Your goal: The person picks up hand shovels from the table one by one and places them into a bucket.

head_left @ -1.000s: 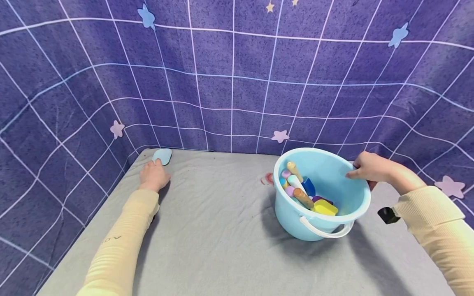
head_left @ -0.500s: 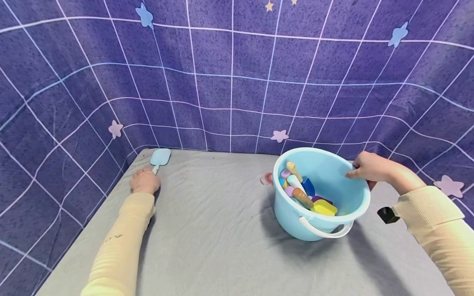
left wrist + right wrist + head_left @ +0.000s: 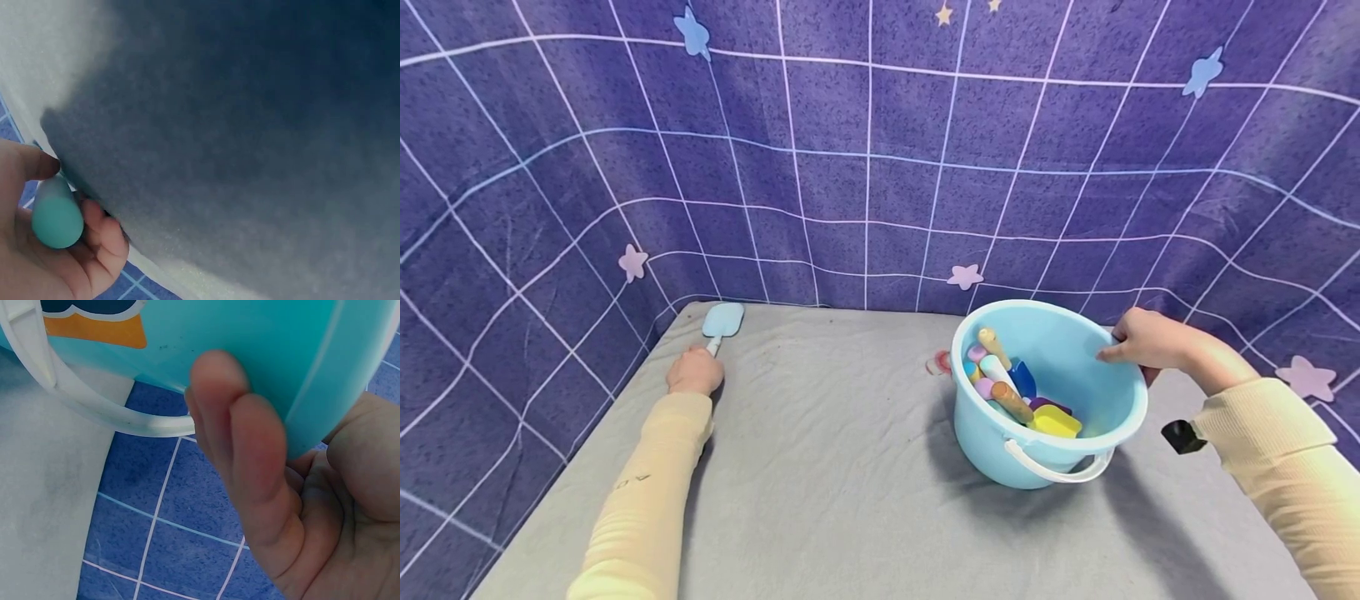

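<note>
In the head view my left hand is low over the grey surface at the left, holding a spatula with a flat light-blue head and a pale neck. The left wrist view shows its rounded teal handle end between my thumb and curled fingers. At the right, my right hand grips the rim of a light-blue bucket, thumb inside and fingers outside, as the right wrist view shows. The bucket leans toward me. Inside lie several handled pieces, among them a yellow flat piece and a brown handle.
The bucket's white bail handle hangs at its front. A red ring-like mark or thing shows just left of the bucket. Behind the grey surface hangs a purple gridded cloth with stars.
My left hand has drawn back slightly toward me and left along the spatula, uncovering its neck, then settled on the handle. The right hand and bucket have stayed in place.
</note>
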{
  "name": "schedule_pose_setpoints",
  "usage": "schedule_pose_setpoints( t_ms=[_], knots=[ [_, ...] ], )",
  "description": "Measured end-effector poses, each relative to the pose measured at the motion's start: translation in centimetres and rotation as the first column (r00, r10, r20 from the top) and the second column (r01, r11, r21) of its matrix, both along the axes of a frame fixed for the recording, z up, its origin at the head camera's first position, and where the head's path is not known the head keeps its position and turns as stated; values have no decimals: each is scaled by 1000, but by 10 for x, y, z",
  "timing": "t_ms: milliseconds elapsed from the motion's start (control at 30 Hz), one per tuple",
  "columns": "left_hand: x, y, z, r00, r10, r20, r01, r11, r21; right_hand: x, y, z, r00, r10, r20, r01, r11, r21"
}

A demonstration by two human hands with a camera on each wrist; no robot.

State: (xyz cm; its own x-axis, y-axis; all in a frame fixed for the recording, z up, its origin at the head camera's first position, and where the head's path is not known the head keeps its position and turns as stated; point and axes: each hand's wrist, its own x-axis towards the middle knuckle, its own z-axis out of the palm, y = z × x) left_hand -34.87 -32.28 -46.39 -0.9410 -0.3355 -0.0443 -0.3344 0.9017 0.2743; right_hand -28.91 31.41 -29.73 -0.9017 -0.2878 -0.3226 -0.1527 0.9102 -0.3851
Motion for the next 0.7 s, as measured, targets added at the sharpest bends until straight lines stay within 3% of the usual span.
schedule_pose_setpoints(
  t_ms=[233,700],
  knots=[
    [1,0,4,1000,-18,14,18,1000,4,0,0,-1,1000,-3,3,3,1000,-2],
    [8,4,36,994,-105,29,106,994,-26,1,-1,2,1000,10,13,-10,1000,-8]
  ],
)
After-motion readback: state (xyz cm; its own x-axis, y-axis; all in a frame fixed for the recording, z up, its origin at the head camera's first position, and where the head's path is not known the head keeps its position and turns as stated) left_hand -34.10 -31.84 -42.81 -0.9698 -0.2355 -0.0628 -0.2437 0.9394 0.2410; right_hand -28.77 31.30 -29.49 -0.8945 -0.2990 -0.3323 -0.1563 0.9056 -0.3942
